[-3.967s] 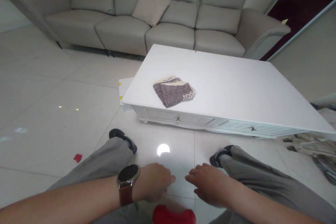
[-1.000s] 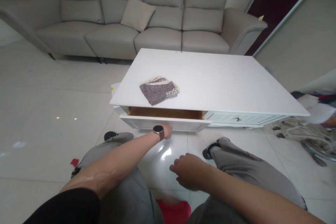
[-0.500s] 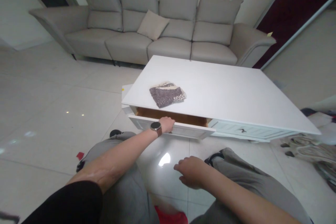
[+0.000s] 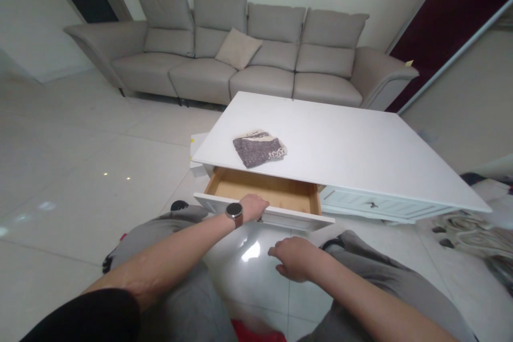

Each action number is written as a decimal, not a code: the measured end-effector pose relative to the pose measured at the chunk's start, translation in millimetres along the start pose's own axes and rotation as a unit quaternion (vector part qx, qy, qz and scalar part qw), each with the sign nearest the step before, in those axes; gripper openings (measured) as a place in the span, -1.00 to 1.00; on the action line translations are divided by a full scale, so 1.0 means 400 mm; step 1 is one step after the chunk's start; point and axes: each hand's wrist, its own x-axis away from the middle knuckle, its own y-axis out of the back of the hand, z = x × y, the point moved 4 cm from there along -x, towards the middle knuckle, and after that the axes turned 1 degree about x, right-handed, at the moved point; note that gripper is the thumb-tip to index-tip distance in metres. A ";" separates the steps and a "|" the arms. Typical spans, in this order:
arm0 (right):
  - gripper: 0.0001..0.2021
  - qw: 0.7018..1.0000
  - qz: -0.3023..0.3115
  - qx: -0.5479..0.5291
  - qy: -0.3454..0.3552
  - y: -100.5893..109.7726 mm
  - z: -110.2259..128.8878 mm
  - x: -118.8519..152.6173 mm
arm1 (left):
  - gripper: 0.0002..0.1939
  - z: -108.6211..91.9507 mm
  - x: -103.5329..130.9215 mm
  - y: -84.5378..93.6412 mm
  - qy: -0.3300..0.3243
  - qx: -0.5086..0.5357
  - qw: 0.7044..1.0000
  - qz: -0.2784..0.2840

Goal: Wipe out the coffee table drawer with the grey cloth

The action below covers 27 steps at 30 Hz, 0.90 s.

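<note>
Further out than half a second ago, the drawer (image 4: 280,192) now shows much more of its pale wooden bottom, and the left hand (image 4: 254,207) has come back toward the person along with it. It sits under the near left part of the white surface (image 4: 344,141), tilted slightly in view. The left hand lies over the top edge of its white front, just above a small dark handle (image 4: 259,219); its fingertips are hidden, so I cannot tell whether the fingers are clamped on that edge. A round watch (image 4: 234,211) with a brown strap is on the left wrist.

The right hand (image 4: 295,258) hangs in front of the drawer, well apart from it, over the floor (image 4: 140,123). Its fingers are loosely bent, with the thumb apart from them.

On the surface, near its front edge and behind the open drawer, lies a folded grey-brown cloth (image 4: 256,152) with a cream border. A second drawer (image 4: 350,204) to the right is closed. Beyond stands a grey sofa (image 4: 260,83) with a beige cushion (image 4: 239,49).
</note>
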 end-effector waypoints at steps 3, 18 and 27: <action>-0.59 1.000 0.006 0.007 -0.003 0.003 0.002 -0.004 | -0.69 -0.014 0.023 -0.001 -0.004 -0.003 1.000 0.001; -0.66 0.996 -0.061 0.033 -0.049 0.061 -0.020 -0.041 | -0.74 -0.033 0.057 -0.004 -0.012 0.031 0.999 -0.029; -0.63 0.985 -0.032 0.048 -0.162 0.040 -0.206 -0.155 | -0.73 0.091 0.115 -0.020 0.136 0.002 0.990 0.041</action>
